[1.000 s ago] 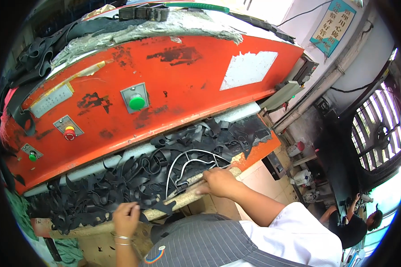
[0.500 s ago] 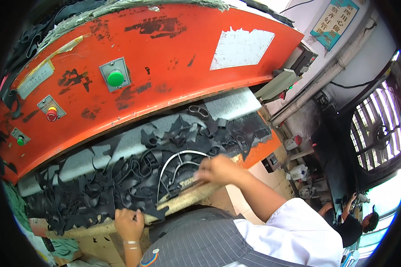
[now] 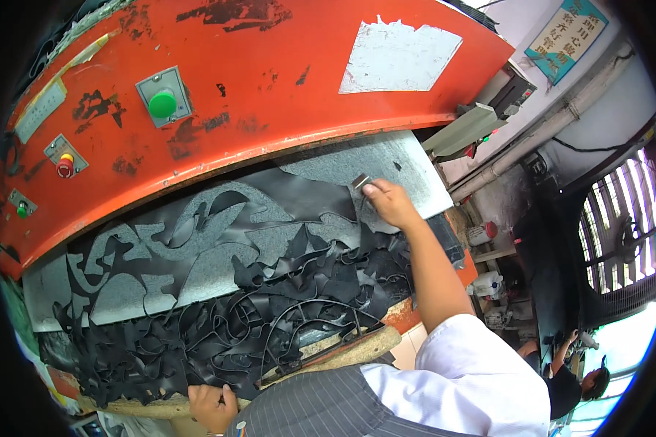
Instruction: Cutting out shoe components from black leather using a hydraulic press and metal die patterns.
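My right hand (image 3: 392, 202) is raised over the far right of the grey plate (image 3: 415, 164), closed on a small metal block (image 3: 360, 181). Beside it spreads a black leather-like sheet (image 3: 306, 193) with curved pieces cut out of it. At the near left, my left hand (image 3: 211, 408) is closed at the worn, pale front edge (image 3: 146, 408), next to black scraps; anything inside its curled fingers is hidden. A curved metal cutting die (image 3: 321, 328) lies on the scrap heap (image 3: 197, 328) by the front edge, apart from both hands.
A red-orange machine housing (image 3: 270, 80) overhangs the plate, with a green button (image 3: 162, 104) and a red knob (image 3: 65, 166). A grey bracket-like part (image 3: 463, 131) sticks out at right. Another person (image 3: 568, 379) is at the far right.
My right hand has left the cutting die and moved farther away over the plate, now holding the metal block. More of the plate and black sheet shows. My left hand stays at the front edge.
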### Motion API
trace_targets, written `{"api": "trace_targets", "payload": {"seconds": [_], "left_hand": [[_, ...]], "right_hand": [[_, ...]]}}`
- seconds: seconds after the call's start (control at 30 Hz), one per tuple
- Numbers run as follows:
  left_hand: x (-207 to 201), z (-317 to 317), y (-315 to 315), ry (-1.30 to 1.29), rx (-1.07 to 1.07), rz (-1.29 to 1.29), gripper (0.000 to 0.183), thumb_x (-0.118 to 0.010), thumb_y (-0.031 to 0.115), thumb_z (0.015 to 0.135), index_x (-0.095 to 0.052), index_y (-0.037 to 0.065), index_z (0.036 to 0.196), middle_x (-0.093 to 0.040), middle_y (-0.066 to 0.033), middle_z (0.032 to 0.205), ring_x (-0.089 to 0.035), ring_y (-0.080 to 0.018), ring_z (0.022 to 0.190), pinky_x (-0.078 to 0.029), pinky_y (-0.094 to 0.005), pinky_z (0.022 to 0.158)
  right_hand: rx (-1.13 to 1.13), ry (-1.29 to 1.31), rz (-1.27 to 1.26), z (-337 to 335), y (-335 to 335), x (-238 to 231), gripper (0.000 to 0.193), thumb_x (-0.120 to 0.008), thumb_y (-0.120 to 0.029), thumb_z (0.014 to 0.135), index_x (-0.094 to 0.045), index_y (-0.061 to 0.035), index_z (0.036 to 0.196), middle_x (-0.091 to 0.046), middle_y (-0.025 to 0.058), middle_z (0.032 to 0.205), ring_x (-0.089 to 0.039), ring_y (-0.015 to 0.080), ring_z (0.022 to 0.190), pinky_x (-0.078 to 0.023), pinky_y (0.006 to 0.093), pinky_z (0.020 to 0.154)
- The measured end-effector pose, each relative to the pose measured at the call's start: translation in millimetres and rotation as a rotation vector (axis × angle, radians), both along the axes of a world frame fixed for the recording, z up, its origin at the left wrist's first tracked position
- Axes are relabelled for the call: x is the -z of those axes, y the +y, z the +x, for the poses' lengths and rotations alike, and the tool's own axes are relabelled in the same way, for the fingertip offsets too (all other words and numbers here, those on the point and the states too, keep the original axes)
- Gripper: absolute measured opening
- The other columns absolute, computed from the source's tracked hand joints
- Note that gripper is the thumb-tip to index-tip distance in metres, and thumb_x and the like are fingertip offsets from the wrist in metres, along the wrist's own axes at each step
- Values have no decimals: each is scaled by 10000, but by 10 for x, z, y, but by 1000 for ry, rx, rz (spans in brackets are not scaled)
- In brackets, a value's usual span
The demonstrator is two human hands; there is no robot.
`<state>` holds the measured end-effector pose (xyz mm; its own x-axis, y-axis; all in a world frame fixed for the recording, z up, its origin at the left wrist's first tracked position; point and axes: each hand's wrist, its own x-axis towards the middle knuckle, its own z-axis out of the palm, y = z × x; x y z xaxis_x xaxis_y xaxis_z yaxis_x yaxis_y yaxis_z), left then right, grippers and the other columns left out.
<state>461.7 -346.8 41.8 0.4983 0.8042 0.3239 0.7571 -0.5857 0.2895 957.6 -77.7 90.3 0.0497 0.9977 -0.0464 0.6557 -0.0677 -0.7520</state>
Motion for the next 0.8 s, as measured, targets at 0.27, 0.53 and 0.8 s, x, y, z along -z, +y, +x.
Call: {"api": "trace_targets", "payload": {"seconds": [0.27, 0.53, 0.8], "left_hand": [[138, 378, 49, -219, -542, -197, 164, -682, 62, 676, -537, 49, 601, -522, -80, 640, -499, -312, 691, -403, -413, 601], [74, 411, -29, -229, -541, -154, 159, -686, 60, 678, -547, 52, 602, -537, -81, 634, -506, -313, 685, -409, -401, 609], [-146, 337, 135, -227, -492, -239, 155, -720, 98, 689, -596, 40, 616, -579, -88, 657, -542, -306, 689, -439, -397, 620]], "right_hand": [[-320, -276, 262, -361, 246, 369, 457, -748, -357, 778, -638, -59, 1106, -604, 155, 1034, -581, 365, 977, -487, 414, 851], [-243, -254, 467, -218, -29, 548, 522, -819, -235, 706, -658, -94, 1182, -665, 89, 1004, -560, 256, 975, -460, 356, 873], [-214, -220, 428, -172, 81, 566, 537, -805, -311, 706, -653, -125, 1187, -665, 87, 1040, -542, 280, 1046, -415, 390, 911]]}}
